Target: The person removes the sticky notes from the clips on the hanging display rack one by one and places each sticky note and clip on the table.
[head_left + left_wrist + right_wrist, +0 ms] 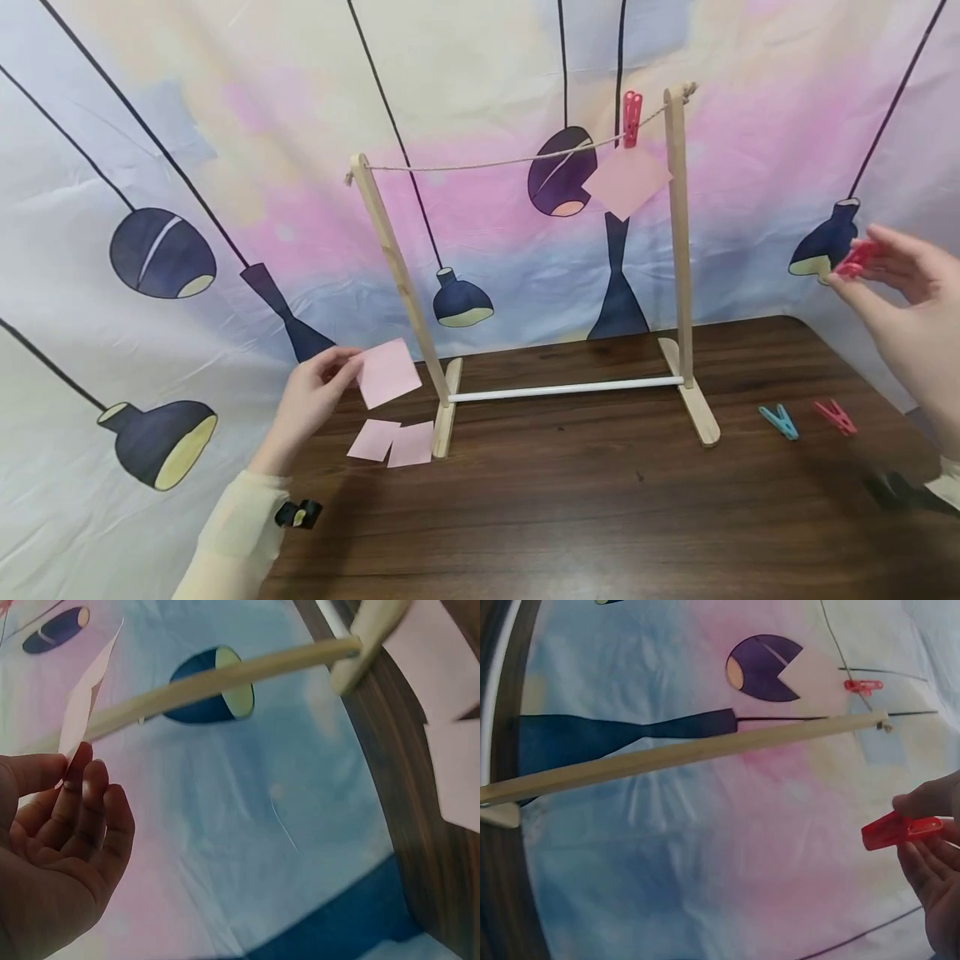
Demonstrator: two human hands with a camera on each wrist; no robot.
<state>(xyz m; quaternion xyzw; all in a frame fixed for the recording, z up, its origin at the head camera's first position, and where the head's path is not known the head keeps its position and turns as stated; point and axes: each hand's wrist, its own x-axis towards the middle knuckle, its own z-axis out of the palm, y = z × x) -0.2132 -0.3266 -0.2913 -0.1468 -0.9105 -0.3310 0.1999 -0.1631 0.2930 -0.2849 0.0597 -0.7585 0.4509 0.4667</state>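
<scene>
Between thumb and fingers, my left hand pinches a pink paper square by its edge, left of the wooden stand's left post. Two more pink paper squares lie on the table below it. Off to the right of the stand, my right hand holds a red clothespin in the air, seen closer in the right wrist view as a red clothespin. On the string, near the right post, another red clothespin grips a hanging pink paper square by a corner.
A blue clothespin and a red clothespin lie on the dark wooden table at the right. A white rod joins the stand's feet. Behind stands a cloth backdrop printed with lamps.
</scene>
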